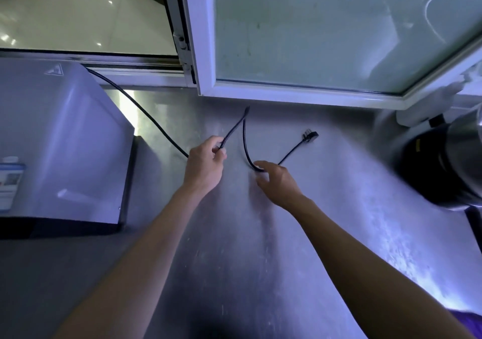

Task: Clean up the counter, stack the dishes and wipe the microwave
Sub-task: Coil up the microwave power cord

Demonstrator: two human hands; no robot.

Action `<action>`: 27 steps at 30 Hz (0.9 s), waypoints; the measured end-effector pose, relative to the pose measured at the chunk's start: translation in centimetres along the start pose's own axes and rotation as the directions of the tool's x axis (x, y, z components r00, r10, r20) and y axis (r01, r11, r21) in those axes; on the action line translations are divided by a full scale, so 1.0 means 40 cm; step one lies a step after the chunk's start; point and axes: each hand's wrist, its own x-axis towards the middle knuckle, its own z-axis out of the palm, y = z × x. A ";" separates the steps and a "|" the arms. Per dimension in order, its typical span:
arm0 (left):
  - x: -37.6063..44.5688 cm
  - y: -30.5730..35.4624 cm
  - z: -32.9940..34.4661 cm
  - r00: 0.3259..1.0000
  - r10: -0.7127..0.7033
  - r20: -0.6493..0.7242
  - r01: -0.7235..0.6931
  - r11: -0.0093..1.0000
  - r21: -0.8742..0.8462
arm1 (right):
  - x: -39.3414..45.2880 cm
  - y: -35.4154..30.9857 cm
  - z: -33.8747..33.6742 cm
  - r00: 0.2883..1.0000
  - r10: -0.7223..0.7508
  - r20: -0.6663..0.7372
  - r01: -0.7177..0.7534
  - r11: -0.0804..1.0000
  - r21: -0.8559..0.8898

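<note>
A white microwave [60,140] stands at the left of the steel counter [260,247]. Its black power cord [146,114] runs from behind it across the counter and folds into a loop near the window. My left hand [206,164] pinches the folded cord between thumb and fingers. My right hand [276,182] lies over the cord's lower bend, fingers loosely curved and touching it. The plug [309,136] lies unplugged on the counter, to the right of both hands.
A sliding window with a white frame [206,51] and frosted pane runs along the counter's back edge. A dark, shiny cooker-like appliance [443,161] sits at the right edge, with a white socket block [422,114] behind it. A small labelled bottle [10,179] stands on the microwave.
</note>
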 end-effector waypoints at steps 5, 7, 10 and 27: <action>-0.102 0.043 -0.031 0.997 0.078 -0.014 -0.078 0.996 -0.041 | -0.071 -0.012 -0.067 0.990 -0.004 -0.144 0.030 0.983 0.179; -0.147 0.064 -0.041 0.995 0.096 -0.033 -0.097 0.994 -0.042 | -0.098 -0.020 -0.099 0.976 -0.018 -0.215 0.071 0.969 0.237; -0.221 0.094 -0.057 0.982 0.168 -0.088 -0.174 0.983 -0.065 | -0.142 -0.028 -0.143 0.951 -0.064 -0.302 0.158 0.941 0.298; -0.494 0.201 -0.166 0.912 0.303 -0.277 -0.291 0.953 0.085 | -0.386 -0.118 -0.243 0.820 -0.369 -0.437 0.515 0.809 0.284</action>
